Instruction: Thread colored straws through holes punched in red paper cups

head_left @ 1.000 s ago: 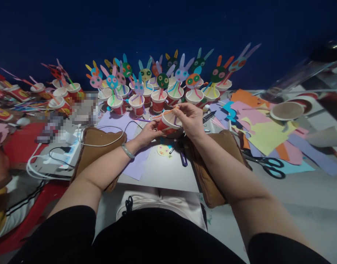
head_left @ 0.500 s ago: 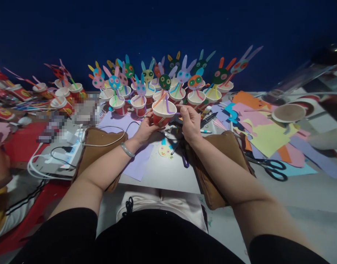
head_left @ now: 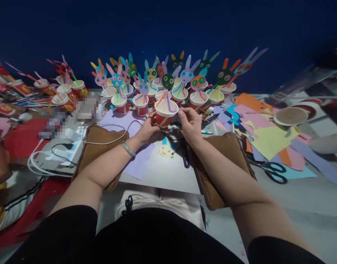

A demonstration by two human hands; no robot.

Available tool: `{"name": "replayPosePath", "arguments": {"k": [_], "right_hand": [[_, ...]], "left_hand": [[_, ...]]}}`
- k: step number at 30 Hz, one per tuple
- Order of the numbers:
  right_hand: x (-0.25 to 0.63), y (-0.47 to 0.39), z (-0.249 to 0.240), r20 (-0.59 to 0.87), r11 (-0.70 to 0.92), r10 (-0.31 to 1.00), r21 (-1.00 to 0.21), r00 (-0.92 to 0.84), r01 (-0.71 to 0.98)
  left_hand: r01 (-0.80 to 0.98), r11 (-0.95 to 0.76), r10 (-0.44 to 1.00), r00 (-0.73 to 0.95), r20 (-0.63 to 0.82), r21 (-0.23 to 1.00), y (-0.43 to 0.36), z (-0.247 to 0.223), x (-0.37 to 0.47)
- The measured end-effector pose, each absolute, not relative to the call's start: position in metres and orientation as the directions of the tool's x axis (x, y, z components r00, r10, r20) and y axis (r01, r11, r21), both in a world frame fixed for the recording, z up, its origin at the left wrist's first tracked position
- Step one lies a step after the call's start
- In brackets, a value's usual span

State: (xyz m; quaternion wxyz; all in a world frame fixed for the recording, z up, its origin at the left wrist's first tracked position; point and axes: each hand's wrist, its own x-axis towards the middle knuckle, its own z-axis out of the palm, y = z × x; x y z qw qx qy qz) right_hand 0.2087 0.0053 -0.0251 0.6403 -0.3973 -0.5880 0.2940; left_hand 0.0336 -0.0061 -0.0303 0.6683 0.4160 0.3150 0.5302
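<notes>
A red and white paper cup (head_left: 166, 114) is held up in front of me, upright. Orange and purple straws rise from it, and a dark green rabbit face (head_left: 167, 81) appears at their top. My left hand (head_left: 148, 130) is closed around the cup's lower left side. On the right, my right hand (head_left: 191, 124) has its thumb and fingertips closed at the cup's edge, just below the rim. Below the hands, a pale yellow rabbit face (head_left: 165, 150) with blue ears lies on the table.
Several cups with rabbit figures (head_left: 141, 104) stand behind. Brown cushions (head_left: 102, 146) lie under both forearms. Black scissors (head_left: 273, 170) and coloured paper scraps (head_left: 267, 139) lie on the right. A power strip (head_left: 66, 154) with cables is left, near another person's arm (head_left: 0, 157).
The view has shifted slightly, so the scene sits a little further right. My right fingertips now meet the cup's edge more closely. The left hand keeps its hold.
</notes>
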Motion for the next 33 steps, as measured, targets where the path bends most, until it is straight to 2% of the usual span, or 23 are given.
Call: {"name": "replayPosePath", "arguments": {"k": [6,17,24,28,31,33], "right_hand": [[0.209,0.004,-0.024,0.552,0.543,0.821,-0.834,0.147,0.099],[0.207,0.003,-0.025,0.619,0.616,0.774,-0.785,0.134,0.066],[0.205,0.000,-0.024,0.546,0.547,0.832,-0.837,0.104,0.014],[0.207,0.002,-0.027,0.480,0.483,0.867,-0.876,0.134,0.014],[0.210,0.005,-0.028,0.476,0.477,0.861,-0.878,0.179,0.040],[0.210,0.006,-0.029,0.468,0.468,0.866,-0.883,0.179,0.046]], "left_hand": [[-0.467,0.128,0.952,0.305,0.023,0.875,-0.009,-0.028,0.033],[-0.484,0.111,0.955,0.294,0.042,0.868,-0.004,-0.037,0.034],[-0.457,0.130,0.955,0.295,0.012,0.880,-0.005,-0.042,0.035],[-0.455,0.088,0.965,0.260,0.037,0.886,-0.002,-0.041,0.033],[-0.425,0.170,0.975,0.202,-0.090,0.889,0.009,-0.040,0.021],[-0.382,0.144,0.990,0.057,-0.132,0.913,0.020,-0.039,0.010]]}}
